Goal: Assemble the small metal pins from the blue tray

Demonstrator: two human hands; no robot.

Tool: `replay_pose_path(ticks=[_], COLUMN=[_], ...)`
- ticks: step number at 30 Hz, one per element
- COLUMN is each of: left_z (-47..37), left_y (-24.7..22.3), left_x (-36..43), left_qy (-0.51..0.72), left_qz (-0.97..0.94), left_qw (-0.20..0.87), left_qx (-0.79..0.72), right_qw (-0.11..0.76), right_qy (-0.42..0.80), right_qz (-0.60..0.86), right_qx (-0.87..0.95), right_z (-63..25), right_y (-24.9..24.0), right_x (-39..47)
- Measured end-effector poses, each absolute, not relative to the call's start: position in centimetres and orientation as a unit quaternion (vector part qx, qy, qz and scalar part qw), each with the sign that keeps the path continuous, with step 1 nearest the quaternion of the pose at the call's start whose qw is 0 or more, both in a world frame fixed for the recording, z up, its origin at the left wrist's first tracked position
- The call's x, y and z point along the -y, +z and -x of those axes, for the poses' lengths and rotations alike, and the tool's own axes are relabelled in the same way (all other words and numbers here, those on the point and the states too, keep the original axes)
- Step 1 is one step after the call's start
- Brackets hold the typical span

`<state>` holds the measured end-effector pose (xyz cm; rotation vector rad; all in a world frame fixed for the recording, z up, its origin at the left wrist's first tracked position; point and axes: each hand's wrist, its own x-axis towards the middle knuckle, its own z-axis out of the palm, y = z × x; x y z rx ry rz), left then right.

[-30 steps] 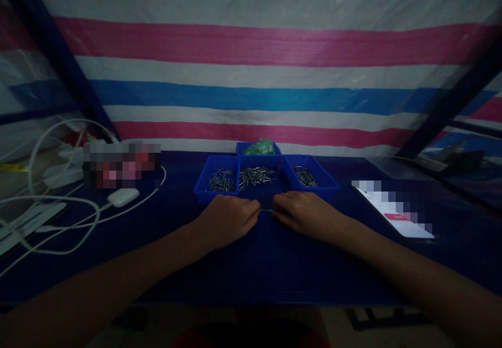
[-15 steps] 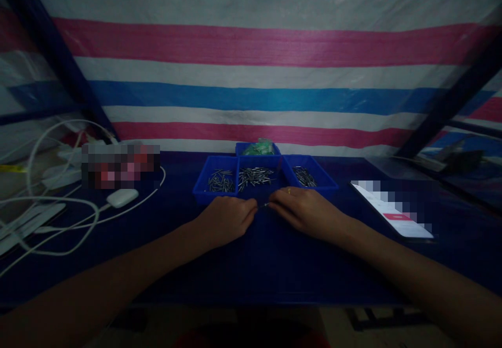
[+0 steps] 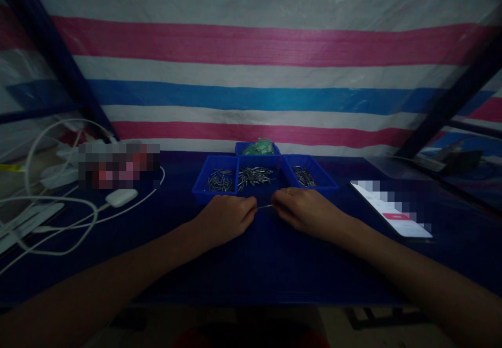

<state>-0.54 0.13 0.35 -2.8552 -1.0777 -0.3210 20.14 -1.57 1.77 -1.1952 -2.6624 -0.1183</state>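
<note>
A thin silvery metal rod (image 3: 265, 206) spans the small gap between my hands, just above the table. My left hand (image 3: 226, 218) pinches its left end with curled fingers. At the other end, the fingers of my right hand (image 3: 304, 208), which wears a ring, are closed on it. Right behind the hands are blue bins. The left bin (image 3: 201, 180), the middle bin and the right bin (image 3: 324, 179) hold slim metal pieces; those in the middle form a larger pile (image 3: 254, 175). Dim light hides the rod's details.
Behind them, another blue bin (image 3: 238, 148) holds green plastic bags (image 3: 261, 146). A lit phone (image 3: 386, 212) lies on the dark blue table (image 3: 274, 269) at right. White cables (image 3: 92, 222) and a white charger-like case (image 3: 121, 198) lie at left. A striped sheet (image 3: 251, 44) hangs behind.
My right hand has shifted slightly to the right, away from the left one. More of the metal rod now shows between the fingers. My left hand has barely moved.
</note>
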Motion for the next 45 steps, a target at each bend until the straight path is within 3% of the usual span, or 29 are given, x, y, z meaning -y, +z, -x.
replay_pose_path(ticks=[28, 37, 45], left_z=[0.4, 0.5, 0.5], left_y=[0.9, 0.4, 0.2], left_x=[0.3, 0.3, 0.1], left_qy=[-0.123, -0.103, -0.077], left_qz=[0.914, 0.927, 0.922], left_qw=[0.065, 0.070, 0.068], left_qx=[0.381, 0.354, 0.373], right_qw=[0.095, 0.094, 0.029], right_qy=[-0.036, -0.186, -0.207], right_qz=[0.431, 0.599, 0.679], right_qx=[0.897, 0.773, 0.703], right_z=[-20.1, -22.1, -24.5], right_y=[1.5, 3.9, 3.7], right_x=[1.6, 0.5, -1.2])
